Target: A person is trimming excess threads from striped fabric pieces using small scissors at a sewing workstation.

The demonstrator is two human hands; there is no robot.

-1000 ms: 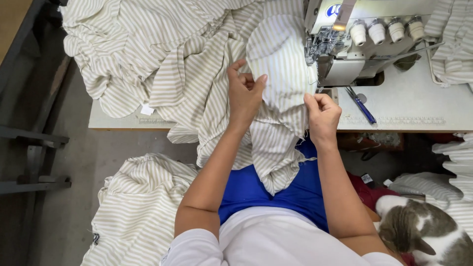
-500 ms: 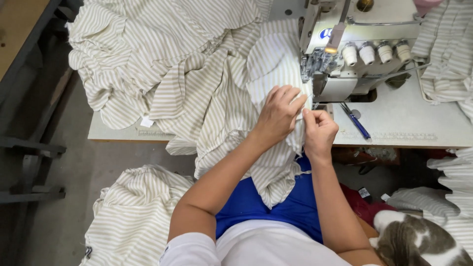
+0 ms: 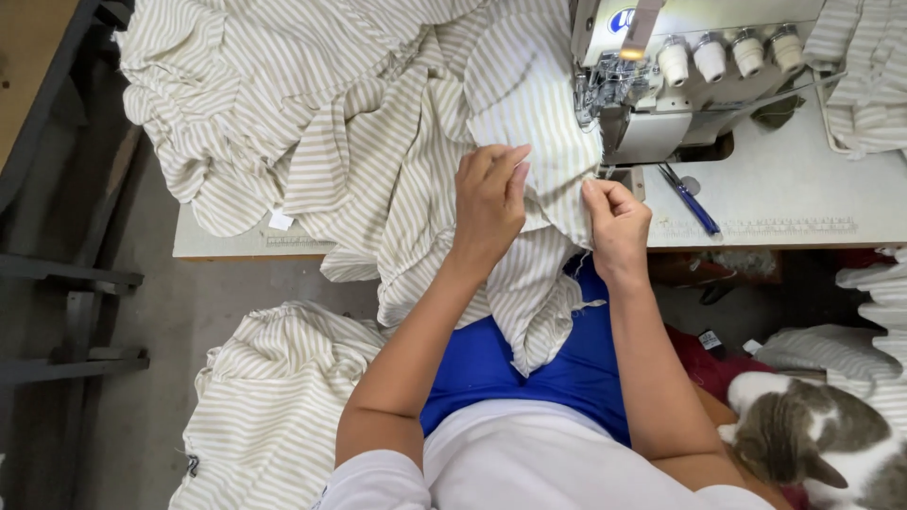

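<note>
We hold the cream-and-beige striped cotton fabric [image 3: 397, 142] on the white bench [image 3: 803, 189] – both hands pinch its edge just near the grey overlock sewing machine [image 3: 680, 85]. Left hand [image 3: 491, 203] and right hand [image 3: 616, 222] are closed on cloth, seemingly to line up the seam. Compared with 0.5 seconds ago, they sit slightly further apart.

Beyond the fingers [image 3: 510, 175] rises the sewing machine [image 3: 680, 76], blocking passage; heaped striped fabric [image 3: 331, 123] crowds everything to their left. To the right, bare desk [image 3: 803, 189] lies open, interrupted only by blue-handled scissors [image 3: 694, 200]. A cat [image 3: 812, 444] occupies the floor corner near the right elbow.
</note>
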